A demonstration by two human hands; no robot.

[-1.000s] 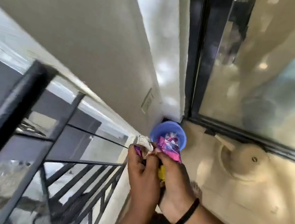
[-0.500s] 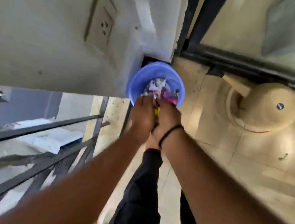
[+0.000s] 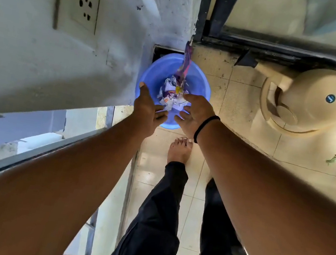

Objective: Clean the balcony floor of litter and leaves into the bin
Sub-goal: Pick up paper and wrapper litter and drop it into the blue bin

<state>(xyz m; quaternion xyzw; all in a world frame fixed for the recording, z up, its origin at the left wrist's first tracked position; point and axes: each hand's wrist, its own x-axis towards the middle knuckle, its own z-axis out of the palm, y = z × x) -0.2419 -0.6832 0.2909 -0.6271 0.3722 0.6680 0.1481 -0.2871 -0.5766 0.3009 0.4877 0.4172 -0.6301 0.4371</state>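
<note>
Two hands are held over the near rim of the blue bin point(image 3: 156, 73), which sits in the floor corner against the wall: left hand point(image 3: 146, 110) and right hand point(image 3: 195, 115) w/ fingers spread, nothing gripped. Crumpled wrappers point(image 3: 171, 96) are seen lying inside the bin, and a purple strip point(image 3: 184, 67) is draped up past its far rim. Drop-off step is judged done for this batch. Leaves point(image 3: 331, 159) are seen on the tiles nr the right edge, well apart from the bin; these are prob. to be gathered next, which calls for a turn and a stoop.
</note>
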